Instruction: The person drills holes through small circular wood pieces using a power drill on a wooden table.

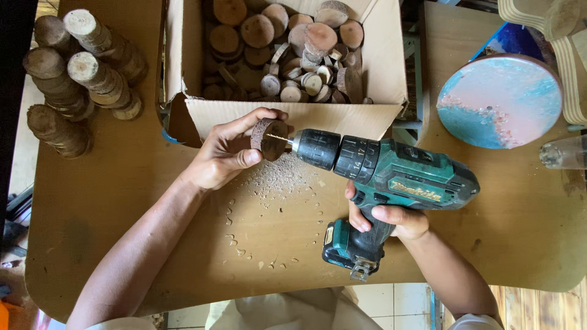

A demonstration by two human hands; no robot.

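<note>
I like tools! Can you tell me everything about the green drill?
The drill is a cordless one with a dark teal body, a black chuck and collar, and a teal and black battery block at the foot of its grip. It looks like hard plastic with scuffs. It lies sideways above the table, pointing left. The right hand grips its handle. Its thin bit meets the edge of a wood disc, which the left hand pinches on edge. Sawdust lies below.
</note>
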